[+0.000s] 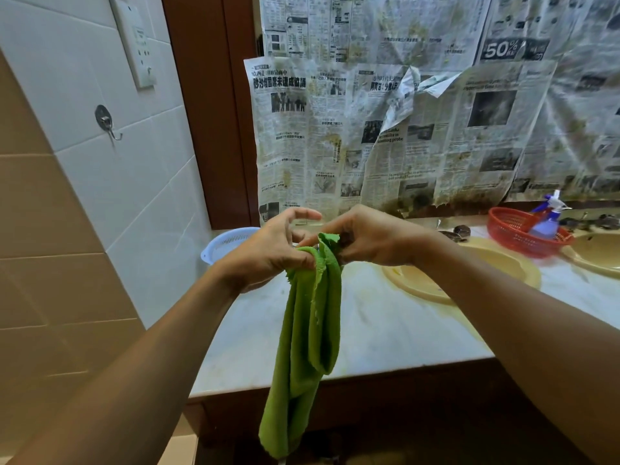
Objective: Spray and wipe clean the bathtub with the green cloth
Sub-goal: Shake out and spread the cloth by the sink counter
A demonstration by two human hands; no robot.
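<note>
Both hands raised over the counter [369,330], close together at chest height. Left hand [268,250] pinches the upper edge of the green cloth [308,333] between thumb and curled fingers, index finger lifted free. Right hand [369,236] grips the same top bunch from the other side, fingers curled round it. Cloth hangs straight down in long folds, its lower end past the counter's front edge, touching nothing below that I can see. Spray bottle [548,219], blue with a white trigger, stands tilted in a red basket [510,229] at the far right of the counter, well apart from the hands. Yellowish basin [496,263] set into the counter beside the basket; pale blue colander [224,245] behind the left hand. Stained newspaper [385,129] covers the wall behind. No bathtub in view.
</note>
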